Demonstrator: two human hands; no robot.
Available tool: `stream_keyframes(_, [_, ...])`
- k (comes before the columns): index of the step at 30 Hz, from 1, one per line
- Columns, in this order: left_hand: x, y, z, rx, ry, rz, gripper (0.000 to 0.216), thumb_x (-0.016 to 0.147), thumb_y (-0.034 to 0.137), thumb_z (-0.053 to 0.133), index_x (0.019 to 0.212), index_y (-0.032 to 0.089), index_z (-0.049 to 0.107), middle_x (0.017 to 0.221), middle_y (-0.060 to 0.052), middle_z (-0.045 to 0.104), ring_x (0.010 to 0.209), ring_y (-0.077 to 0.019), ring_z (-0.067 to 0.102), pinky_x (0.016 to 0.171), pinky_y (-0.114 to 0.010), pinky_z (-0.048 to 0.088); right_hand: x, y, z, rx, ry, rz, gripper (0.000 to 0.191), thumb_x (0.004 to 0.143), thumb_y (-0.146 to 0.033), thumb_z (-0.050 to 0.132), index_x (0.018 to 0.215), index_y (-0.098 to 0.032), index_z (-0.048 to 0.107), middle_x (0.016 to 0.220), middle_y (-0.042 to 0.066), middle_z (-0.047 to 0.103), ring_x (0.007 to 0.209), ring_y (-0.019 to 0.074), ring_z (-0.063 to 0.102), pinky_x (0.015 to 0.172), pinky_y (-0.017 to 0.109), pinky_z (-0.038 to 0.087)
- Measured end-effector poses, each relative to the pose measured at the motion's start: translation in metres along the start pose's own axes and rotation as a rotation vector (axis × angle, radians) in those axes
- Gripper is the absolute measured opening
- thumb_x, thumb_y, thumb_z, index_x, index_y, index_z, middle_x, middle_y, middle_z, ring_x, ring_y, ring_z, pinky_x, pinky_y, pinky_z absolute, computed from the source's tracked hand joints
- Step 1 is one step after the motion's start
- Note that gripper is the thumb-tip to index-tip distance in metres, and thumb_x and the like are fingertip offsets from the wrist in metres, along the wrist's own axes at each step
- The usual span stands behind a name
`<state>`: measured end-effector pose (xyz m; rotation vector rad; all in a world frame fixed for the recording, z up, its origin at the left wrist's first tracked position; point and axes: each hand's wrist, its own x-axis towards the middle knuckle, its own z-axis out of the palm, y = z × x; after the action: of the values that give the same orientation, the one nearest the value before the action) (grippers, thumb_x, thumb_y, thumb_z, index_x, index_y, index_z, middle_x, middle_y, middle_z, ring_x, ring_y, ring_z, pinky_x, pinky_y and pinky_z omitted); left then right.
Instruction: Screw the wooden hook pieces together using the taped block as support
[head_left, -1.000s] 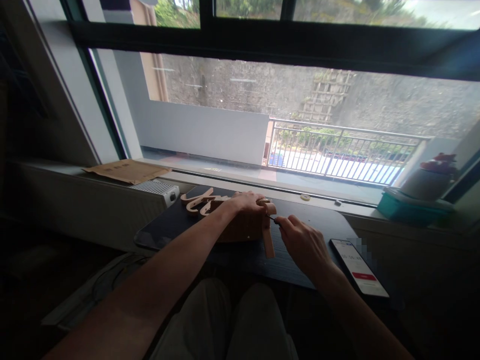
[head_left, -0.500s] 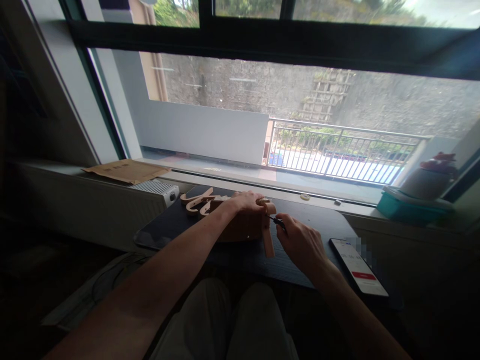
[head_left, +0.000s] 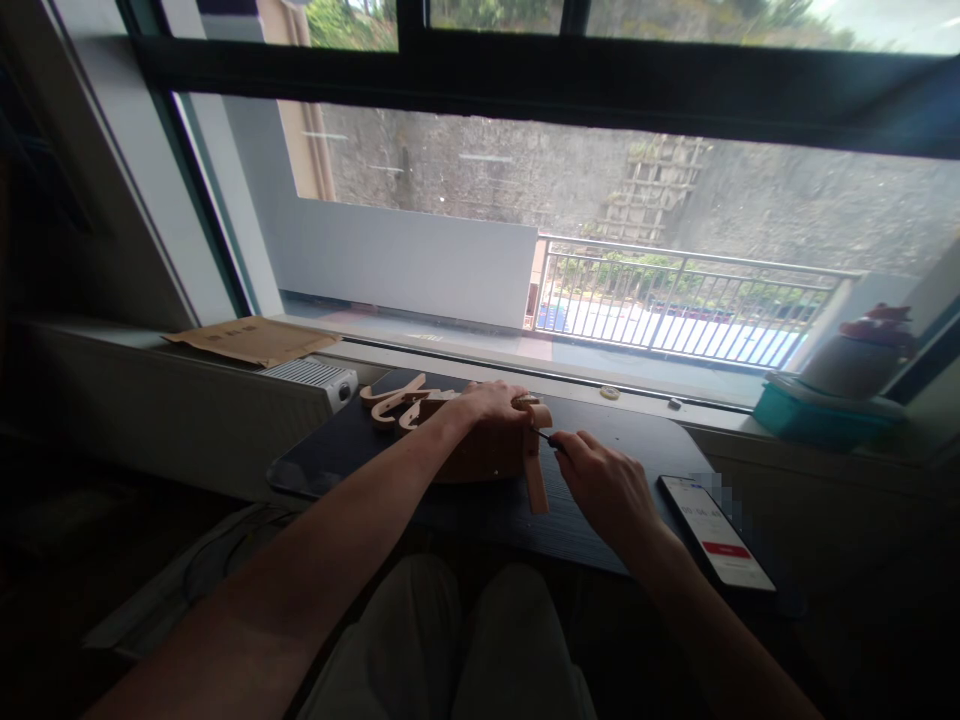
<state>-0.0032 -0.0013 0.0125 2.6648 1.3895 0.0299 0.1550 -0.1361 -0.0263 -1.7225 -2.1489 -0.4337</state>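
A small wooden box-like assembly (head_left: 487, 455) stands on a dark tabletop (head_left: 352, 460) in front of me. My left hand (head_left: 491, 403) rests on top of it, fingers curled over the upper edge, holding it steady. My right hand (head_left: 600, 480) is closed around a small dark-handled tool (head_left: 550, 440), a screwdriver by the look of it, whose tip points at the box's right side. A flat wooden strip (head_left: 535, 485) hangs down that side. Behind the box lies a wooden cut-out of cursive letters (head_left: 397, 400).
A phone (head_left: 716, 535) with a lit screen lies at the right of the tabletop. A white device (head_left: 315, 380) and brown cardboard (head_left: 251, 340) sit on the sill at left. A teal box with a pot (head_left: 832, 405) stands at right. My knees (head_left: 450, 640) are below the tabletop.
My right hand has shifted slightly back and forth at the box's right side with the tool. The left hand and the box have stayed put.
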Motion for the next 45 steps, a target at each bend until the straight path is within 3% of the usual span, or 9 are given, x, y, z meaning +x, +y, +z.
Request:
stream_keyframes(6, [-0.0005, -0.0001, -0.0007, -0.005, -0.003, 0.001, 0.053, 0.078, 0.061, 0.038, 0.121, 0.032, 0.051, 0.12, -0.005, 0.06, 0.107, -0.0282, 0.055, 0.089, -0.041, 0.043, 0.0028, -0.003, -0.0001, 0.079, -0.008, 0.08, 0.023, 0.094, -0.03, 0.037, 0.106, -0.022, 0.056, 0.095, 0.002, 0.066, 0.07, 0.0146, 0.061, 0.053, 0.026, 0.031])
stream_keyframes(11, [-0.0012, -0.0021, 0.0001, -0.013, -0.001, 0.006, 0.058, 0.077, 0.064, 0.037, 0.124, 0.032, 0.048, 0.126, -0.005, 0.056, 0.112, -0.0286, 0.053, 0.091, -0.041, 0.041, 0.0006, 0.0, -0.0047, -0.008, -0.017, 0.018, 0.029, 0.091, -0.022, 0.041, 0.118, -0.024, 0.051, 0.099, 0.003, 0.064, 0.072, 0.0144, 0.061, 0.053, 0.025, 0.031])
stream_keyframes(18, [0.0011, -0.003, 0.0013, -0.013, 0.0, 0.014, 0.055, 0.077, 0.062, 0.037, 0.122, 0.032, 0.05, 0.123, -0.004, 0.059, 0.11, -0.0292, 0.053, 0.091, -0.042, 0.042, -0.0011, 0.0029, -0.0077, -0.116, -0.007, -0.08, 0.03, 0.094, -0.02, 0.036, 0.116, -0.023, 0.056, 0.087, 0.003, 0.063, 0.07, 0.0144, 0.059, 0.053, 0.026, 0.031])
stream_keyframes(30, [0.0066, -0.0057, 0.0047, 0.007, 0.002, 0.002, 0.059, 0.076, 0.064, 0.037, 0.124, 0.033, 0.048, 0.123, -0.005, 0.058, 0.109, -0.03, 0.054, 0.09, -0.043, 0.042, 0.001, -0.0004, -0.0017, 0.064, -0.03, 0.049, 0.025, 0.095, -0.03, 0.036, 0.107, -0.022, 0.056, 0.095, 0.001, 0.067, 0.071, 0.0142, 0.062, 0.054, 0.026, 0.032])
stream_keyframes(36, [0.0028, -0.0041, 0.0019, 0.008, -0.002, 0.012, 0.06, 0.077, 0.064, 0.036, 0.126, 0.032, 0.046, 0.126, -0.006, 0.056, 0.111, -0.0295, 0.053, 0.091, -0.044, 0.041, 0.0, 0.0014, -0.0048, -0.036, -0.01, -0.052, 0.031, 0.092, -0.022, 0.041, 0.121, -0.025, 0.05, 0.094, 0.002, 0.063, 0.071, 0.0144, 0.059, 0.052, 0.025, 0.03])
stream_keyframes(45, [0.003, -0.0026, 0.0017, 0.006, 0.004, 0.001, 0.057, 0.077, 0.062, 0.037, 0.125, 0.032, 0.047, 0.124, -0.006, 0.057, 0.111, -0.0304, 0.053, 0.091, -0.045, 0.041, -0.0002, 0.0045, 0.0001, 0.026, 0.028, -0.074, 0.026, 0.094, -0.022, 0.037, 0.112, -0.024, 0.056, 0.091, 0.002, 0.064, 0.073, 0.0146, 0.059, 0.054, 0.026, 0.029])
